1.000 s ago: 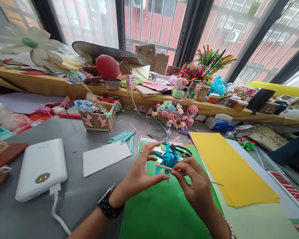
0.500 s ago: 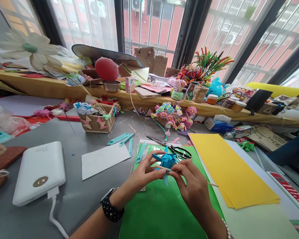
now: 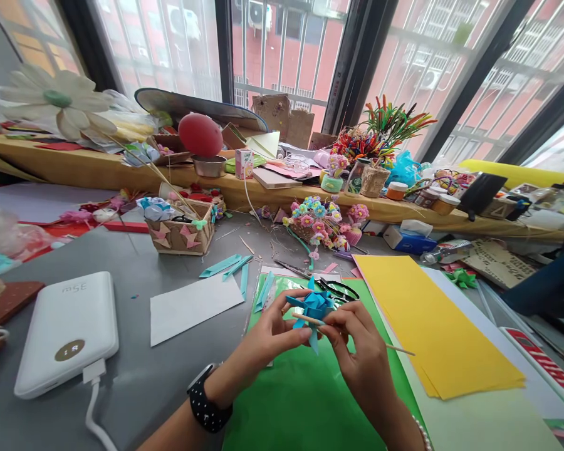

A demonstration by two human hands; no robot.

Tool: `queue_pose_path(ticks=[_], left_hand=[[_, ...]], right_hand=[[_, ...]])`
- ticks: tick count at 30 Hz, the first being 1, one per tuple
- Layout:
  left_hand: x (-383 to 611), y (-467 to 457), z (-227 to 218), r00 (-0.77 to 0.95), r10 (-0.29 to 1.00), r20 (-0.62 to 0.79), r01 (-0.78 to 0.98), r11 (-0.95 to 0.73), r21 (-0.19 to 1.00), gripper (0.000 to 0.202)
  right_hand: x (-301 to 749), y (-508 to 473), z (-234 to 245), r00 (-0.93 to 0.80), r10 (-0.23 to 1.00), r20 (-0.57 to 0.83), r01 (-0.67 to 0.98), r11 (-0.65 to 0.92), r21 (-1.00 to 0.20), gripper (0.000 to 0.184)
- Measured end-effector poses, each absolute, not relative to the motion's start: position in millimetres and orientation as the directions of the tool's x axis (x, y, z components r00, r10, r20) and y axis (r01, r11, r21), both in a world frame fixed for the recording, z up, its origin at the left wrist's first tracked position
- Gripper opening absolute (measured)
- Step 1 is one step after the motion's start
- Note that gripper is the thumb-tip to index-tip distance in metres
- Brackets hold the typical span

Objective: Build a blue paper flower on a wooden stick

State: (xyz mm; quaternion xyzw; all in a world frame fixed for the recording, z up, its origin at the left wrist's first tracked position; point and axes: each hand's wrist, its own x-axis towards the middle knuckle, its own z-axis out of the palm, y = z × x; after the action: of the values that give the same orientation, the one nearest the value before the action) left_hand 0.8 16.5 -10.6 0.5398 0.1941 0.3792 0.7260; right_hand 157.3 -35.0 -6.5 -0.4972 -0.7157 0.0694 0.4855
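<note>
A blue folded-paper flower [image 3: 318, 303] with pointed petals is held up over a green sheet [image 3: 305, 401]. My left hand [image 3: 269, 335] grips it from the left, thumb below and fingers behind. In my right hand [image 3: 363, 344] is a thin wooden stick [image 3: 306, 319], pinched between thumb and fingers. The stick's near end crosses the front of the flower's lower petals; its other end sticks out past the right hand. Whether the stick touches the paper I cannot tell. Black-handled scissors [image 3: 344, 290] lie just behind the flower, partly hidden.
Light-blue folded strips [image 3: 220, 265] and a white paper [image 3: 195, 312] lie left of the green sheet. Yellow sheets [image 3: 432, 326] are at the right. A white power bank [image 3: 70, 332] with a cable stands left. Behind are a cardboard basket [image 3: 181, 235] and crocheted-looking flowers [image 3: 319, 219].
The stick's near end has shifted slightly against the flower, and the left thumb has moved a little down and away from it. The camera view has shifted slightly.
</note>
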Motion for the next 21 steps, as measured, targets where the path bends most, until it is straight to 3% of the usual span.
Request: queue_pose_path(ticks=[10,21], left_hand=[[2.3,16.0,-12.7,0.622,0.775,0.11,-0.34,0.141,0.93,0.051],[2.0,16.4,-14.4,0.601,0.792,0.107,-0.299,0.099,0.949,0.051]], right_hand=[[155.8,-34.6,-5.6,-0.024,0.78,0.626,0.652,0.487,-0.581,0.012],[153.2,-34.1,-2.7,0.026,0.831,0.556,0.613,0.427,-0.665,0.013]])
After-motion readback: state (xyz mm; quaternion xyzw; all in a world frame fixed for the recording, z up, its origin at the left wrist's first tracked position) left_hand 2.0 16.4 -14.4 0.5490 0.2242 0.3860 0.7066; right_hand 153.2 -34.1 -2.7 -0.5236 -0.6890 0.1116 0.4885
